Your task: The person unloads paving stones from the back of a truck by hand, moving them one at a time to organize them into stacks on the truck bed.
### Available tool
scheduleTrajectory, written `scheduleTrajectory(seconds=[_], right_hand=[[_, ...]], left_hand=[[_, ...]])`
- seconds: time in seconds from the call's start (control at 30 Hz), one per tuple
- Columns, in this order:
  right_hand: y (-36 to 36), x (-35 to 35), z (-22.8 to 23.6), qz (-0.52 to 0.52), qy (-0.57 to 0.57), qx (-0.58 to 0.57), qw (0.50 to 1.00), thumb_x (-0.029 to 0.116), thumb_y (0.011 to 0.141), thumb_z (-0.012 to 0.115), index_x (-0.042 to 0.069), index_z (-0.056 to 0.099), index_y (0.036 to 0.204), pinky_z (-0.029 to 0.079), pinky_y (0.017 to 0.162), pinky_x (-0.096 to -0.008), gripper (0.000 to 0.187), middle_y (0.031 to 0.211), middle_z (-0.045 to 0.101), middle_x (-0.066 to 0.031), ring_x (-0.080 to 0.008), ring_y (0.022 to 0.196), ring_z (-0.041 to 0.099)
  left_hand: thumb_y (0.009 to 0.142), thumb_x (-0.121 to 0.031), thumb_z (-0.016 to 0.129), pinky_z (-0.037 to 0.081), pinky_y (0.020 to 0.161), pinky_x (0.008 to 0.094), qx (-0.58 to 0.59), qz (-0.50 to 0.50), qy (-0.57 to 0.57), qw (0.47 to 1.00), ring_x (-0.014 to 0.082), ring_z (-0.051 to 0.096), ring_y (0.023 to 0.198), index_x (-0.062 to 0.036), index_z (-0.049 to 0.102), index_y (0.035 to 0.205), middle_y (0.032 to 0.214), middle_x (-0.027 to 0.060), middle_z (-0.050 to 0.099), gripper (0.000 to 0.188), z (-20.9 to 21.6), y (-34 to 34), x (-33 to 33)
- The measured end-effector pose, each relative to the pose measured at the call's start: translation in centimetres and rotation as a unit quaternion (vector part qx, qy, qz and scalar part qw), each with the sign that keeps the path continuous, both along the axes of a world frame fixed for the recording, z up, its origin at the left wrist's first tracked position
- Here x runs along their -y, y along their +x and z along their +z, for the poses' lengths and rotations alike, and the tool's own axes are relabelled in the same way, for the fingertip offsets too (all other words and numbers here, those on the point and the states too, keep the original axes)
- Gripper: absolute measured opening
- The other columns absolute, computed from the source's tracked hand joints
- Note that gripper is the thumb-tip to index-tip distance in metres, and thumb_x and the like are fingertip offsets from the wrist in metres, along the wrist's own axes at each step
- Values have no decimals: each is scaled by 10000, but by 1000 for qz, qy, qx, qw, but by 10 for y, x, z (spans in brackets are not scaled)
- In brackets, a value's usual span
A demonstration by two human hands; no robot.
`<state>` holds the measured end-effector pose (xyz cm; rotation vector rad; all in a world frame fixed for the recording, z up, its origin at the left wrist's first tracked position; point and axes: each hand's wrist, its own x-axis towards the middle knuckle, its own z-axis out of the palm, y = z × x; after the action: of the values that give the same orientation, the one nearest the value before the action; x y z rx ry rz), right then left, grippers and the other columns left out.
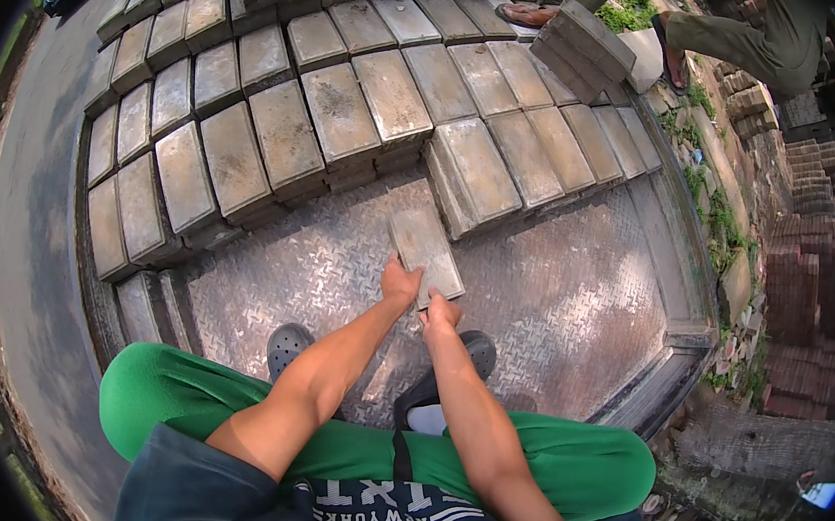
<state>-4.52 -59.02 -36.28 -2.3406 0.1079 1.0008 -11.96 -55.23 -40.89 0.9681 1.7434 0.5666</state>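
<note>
Centrally, both hands close on one grey paving block: left hand [400, 281] on its left edge, right hand [442, 313] at its near end. Block [426, 249] sits mid-frame, tilted, near the row's edge. Below: treadplate floor [278, 247], dark clogs [288, 349], green trousers [574, 456]. Stacked blocks [342, 108] fill the upper frame, rows curving. Upper right: another person's legs [750, 46], sandalled foot [670, 59], greenery alongside.

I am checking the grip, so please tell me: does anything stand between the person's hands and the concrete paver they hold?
Nothing visible does. The left hand touches the left side of the concrete paver directly, and the right hand its near end. The stacked pavers stand beyond it, not between.
</note>
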Motion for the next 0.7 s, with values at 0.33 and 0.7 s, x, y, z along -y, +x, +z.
scheduleTrajectory(seconds=[0.33,0.7], right_hand=[[-21,-5,-9,-91,103,-95,986,165,813,686,-125,605,1213,483,962,-402,501,1250,637,-248,-333,1143,631],[-10,-34,-16,-59,211,-174,960,113,854,601,16,577,1013,429,557,-252,187,851,576,-37,-124,680,535]], left_hand=[[847,-12,614,499,935,325,45,110,-34,992,227,665,1090,65,534,1364,1219,207,678,529,-12,7,10],[904,-104,621,465,999,331,286,116,-41,950,246,607,1186,33,342,1508,1339,196,608,679,-2,-12,-59]])
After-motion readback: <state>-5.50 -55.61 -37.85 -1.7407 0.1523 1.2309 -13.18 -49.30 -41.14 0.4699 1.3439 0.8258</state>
